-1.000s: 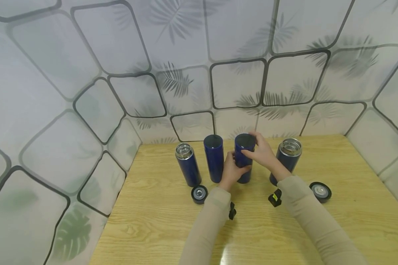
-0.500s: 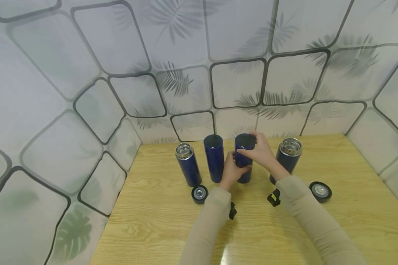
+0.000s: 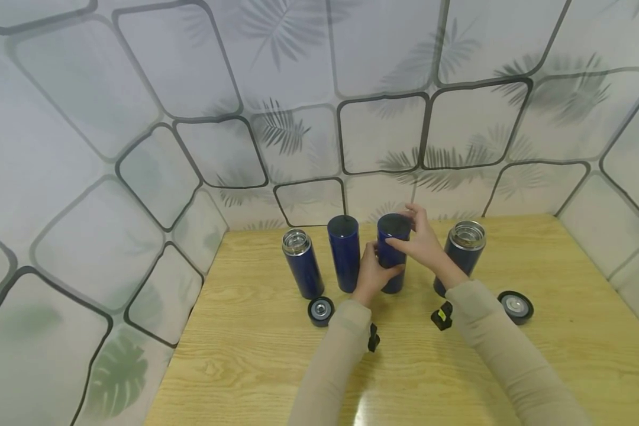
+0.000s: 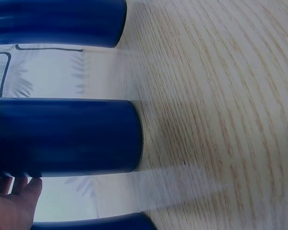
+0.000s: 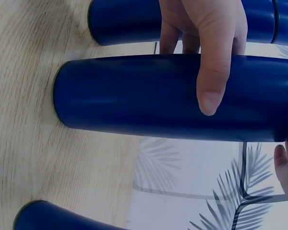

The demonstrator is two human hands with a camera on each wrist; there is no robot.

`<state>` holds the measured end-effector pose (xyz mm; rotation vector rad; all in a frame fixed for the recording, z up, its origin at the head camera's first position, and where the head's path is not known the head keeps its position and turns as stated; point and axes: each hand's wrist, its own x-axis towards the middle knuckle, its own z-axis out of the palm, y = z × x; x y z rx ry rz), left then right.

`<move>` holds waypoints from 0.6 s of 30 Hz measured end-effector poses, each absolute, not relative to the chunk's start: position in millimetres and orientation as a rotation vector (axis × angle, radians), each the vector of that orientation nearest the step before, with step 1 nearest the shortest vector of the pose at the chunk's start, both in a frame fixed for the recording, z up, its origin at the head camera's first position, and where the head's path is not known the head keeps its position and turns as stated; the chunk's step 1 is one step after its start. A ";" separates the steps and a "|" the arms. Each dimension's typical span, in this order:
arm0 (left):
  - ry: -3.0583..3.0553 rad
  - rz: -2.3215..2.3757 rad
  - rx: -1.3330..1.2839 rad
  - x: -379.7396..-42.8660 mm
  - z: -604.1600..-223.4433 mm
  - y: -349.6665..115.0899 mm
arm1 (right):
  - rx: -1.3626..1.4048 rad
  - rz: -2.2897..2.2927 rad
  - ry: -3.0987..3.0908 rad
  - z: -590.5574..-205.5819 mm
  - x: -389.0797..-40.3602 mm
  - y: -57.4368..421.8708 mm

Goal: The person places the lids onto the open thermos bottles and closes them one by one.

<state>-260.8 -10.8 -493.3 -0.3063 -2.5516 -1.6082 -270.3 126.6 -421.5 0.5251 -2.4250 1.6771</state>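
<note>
A dark blue vacuum flask [image 3: 391, 257] with a dark top stands upright on the table. My left hand [image 3: 371, 277] grips it around the lower middle, the thumb [image 5: 215, 91] lying across its side in the right wrist view. Around its upper end is my right hand [image 3: 425, 244], thumb on the near side and fingers behind the rim. Just left stands a second blue flask [image 3: 345, 257] with a dark top. At the row's ends are two open flasks, the left one [image 3: 305, 269] and the right one [image 3: 460, 254], with bare steel necks.
One round black lid [image 3: 320, 312] lies upside down before the left open flask. Another upturned lid [image 3: 515, 307] lies at the right. Behind the wooden table [image 3: 234, 355] rises a patterned wall [image 3: 298, 142]. Black wrist cameras hang below both sleeves.
The fingers of my right hand have lifted slightly and spread away behind the flask's rim. My left hand and all the flasks stay in place.
</note>
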 end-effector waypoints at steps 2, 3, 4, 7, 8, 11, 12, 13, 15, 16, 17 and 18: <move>-2.550 -1.611 -0.303 -261.3 -494.1 -10.9 | 0.471 1.635 -2.444 -420.3 -269.6 124.6; -2.547 -1.612 -0.306 -261.4 -494.5 -10.9 | 0.445 1.615 -2.450 -419.7 -269.3 123.5; -2.544 -1.612 -0.308 -261.5 -494.9 -10.9 | 0.425 1.599 -2.455 -419.0 -268.9 122.3; -2.540 -1.606 -0.313 -261.8 -495.9 -10.9 | 0.397 1.575 -2.459 -417.1 -268.5 119.4; -2.540 -1.606 -0.314 -261.7 -495.9 -10.9 | 0.405 1.562 -2.464 -417.0 -268.5 119.3; -2.541 -1.612 -0.314 -261.4 -495.2 -10.4 | 0.461 1.546 -2.472 -413.2 -265.6 120.3; -2.544 -1.614 -0.311 -261.3 -494.8 -10.2 | 0.490 1.567 -2.456 -409.3 -262.3 120.2; -2.546 -1.616 -0.307 -261.0 -494.3 -9.9 | 0.526 1.590 -2.436 -405.9 -259.6 120.7; -2.549 -1.616 -0.301 -260.6 -493.0 -9.6 | 0.592 1.660 -2.394 -398.2 -254.0 121.6; -2.553 -1.609 -0.298 -260.7 -492.7 -9.6 | 0.618 1.701 -2.373 -393.8 -251.1 121.6; -2.553 -1.603 -0.296 -260.9 -492.6 -9.5 | 0.633 1.743 -2.357 -389.5 -248.6 121.4; -2.554 -1.599 -0.295 -260.8 -492.3 -9.5 | 0.649 1.759 -2.344 -388.8 -248.4 122.1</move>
